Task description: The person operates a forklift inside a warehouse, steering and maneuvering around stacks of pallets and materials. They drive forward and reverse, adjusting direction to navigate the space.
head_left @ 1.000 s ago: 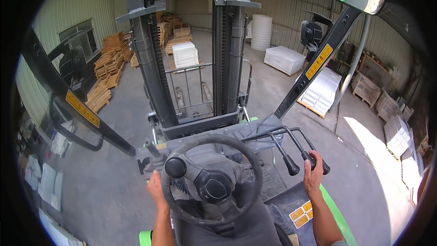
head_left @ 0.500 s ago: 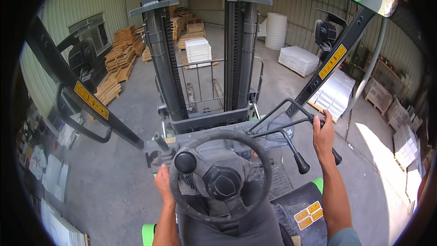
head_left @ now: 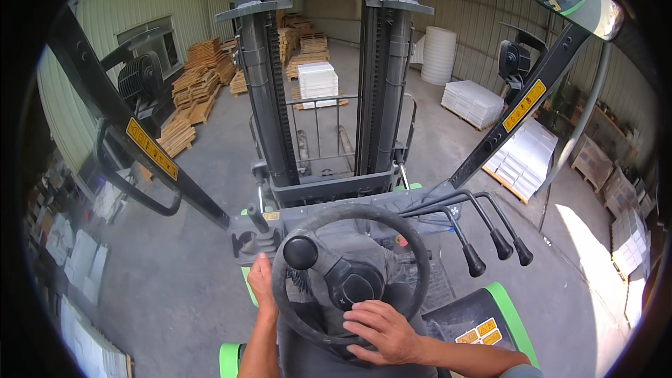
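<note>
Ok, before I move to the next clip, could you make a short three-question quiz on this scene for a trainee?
1. Count: how many levers with black grips stand to the right of the steering wheel?

2. True or false: the right hand is holding one of those levers.

3. Multiple choice: in the picture, where on the wheel is the round black knob?
A) lower right
B) upper left
C) at the hub

Key:
1. Three.
2. False; it is over the lower part of the wheel, well away from the levers.
3. B.
</note>
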{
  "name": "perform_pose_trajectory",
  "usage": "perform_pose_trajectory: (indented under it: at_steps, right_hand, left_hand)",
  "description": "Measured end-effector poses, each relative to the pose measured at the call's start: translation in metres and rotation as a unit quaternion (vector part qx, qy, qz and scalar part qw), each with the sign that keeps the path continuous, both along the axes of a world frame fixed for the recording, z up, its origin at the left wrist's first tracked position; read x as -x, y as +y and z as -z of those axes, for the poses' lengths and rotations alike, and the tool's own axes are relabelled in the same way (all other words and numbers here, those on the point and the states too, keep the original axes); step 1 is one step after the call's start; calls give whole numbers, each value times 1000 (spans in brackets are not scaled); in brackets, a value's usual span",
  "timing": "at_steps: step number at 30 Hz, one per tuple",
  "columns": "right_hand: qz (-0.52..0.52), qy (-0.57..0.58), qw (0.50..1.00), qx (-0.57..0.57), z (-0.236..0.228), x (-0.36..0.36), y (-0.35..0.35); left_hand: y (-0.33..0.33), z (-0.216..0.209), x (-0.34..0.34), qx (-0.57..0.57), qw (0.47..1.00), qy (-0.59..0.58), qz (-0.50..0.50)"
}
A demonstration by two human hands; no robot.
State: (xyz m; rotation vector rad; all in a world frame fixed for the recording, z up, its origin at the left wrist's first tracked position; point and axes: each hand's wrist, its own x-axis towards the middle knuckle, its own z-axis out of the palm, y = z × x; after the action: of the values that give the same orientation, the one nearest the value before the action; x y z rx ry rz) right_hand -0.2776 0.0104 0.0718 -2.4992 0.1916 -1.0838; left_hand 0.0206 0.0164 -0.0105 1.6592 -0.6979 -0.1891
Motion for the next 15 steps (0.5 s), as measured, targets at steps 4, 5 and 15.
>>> perform_pose_trajectory:
  at_steps: [4,5,15]
  right_hand:
    - [-8,-33,993,117,-60,-99,-32]
    - [18,-65,986,153,-76,-124,-44]
    - [204,-50,962,172,-72,-89,-136]
  left_hand:
    - [1,11,-8,62,998,-20,25]
    - [-3,8,-3,70,996,-54,0]
    - [-14,15,-4,-7,1000,-18,-15]
